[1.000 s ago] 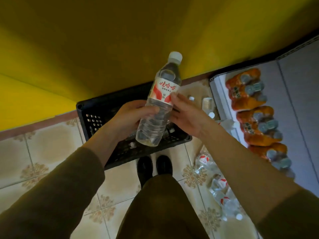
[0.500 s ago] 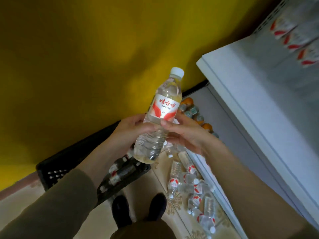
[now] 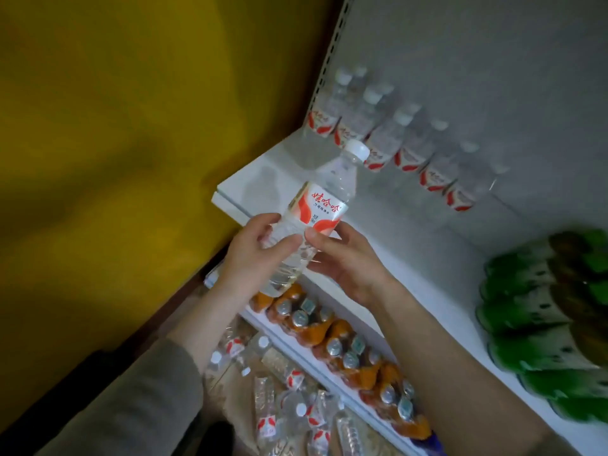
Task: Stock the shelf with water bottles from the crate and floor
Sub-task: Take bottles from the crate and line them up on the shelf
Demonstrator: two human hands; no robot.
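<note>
I hold the water bottle with both hands. My left hand wraps round its lower part. My right hand grips it just under the label. It is up in the air, tilted, by the front edge of the shelf. I think I should stand it straight and set it on the bare spot beside the row of bottles. I should go slow so none tip over.
</note>
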